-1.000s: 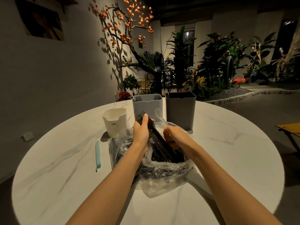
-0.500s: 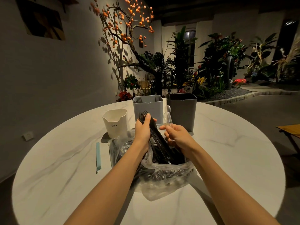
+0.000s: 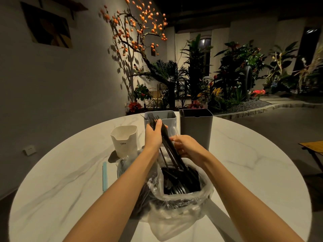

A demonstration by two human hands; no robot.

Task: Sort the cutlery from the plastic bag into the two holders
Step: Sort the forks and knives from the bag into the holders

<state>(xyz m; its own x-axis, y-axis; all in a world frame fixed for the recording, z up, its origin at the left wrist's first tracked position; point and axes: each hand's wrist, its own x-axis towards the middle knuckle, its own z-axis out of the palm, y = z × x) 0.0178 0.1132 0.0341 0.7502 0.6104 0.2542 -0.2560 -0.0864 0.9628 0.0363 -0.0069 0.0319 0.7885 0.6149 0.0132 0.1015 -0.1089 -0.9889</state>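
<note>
White marble-patterned round table (image 3: pixel 244 180) carries everything in the head view. Near the middle lies a crumpled clear plastic bag (image 3: pixel 176 212), its mouth open on a heap of black plastic cutlery (image 3: pixel 181 182). The left hand (image 3: pixel 153 137) is curled round a bundle of black forks (image 3: pixel 167 142), tines pointing far and up, in front of the light grey rectangular holder (image 3: pixel 160 119), which already has forks in it. The right hand (image 3: pixel 188 147) pinches a clear plastic spoon (image 3: pixel 173 131) beside that bundle, just left of the dark grey rectangular holder (image 3: pixel 196 128). To the left stand a white cup marked CRBW (image 3: pixel 124 138) and a pale blue strip (image 3: pixel 104 175) lying flat.
</note>
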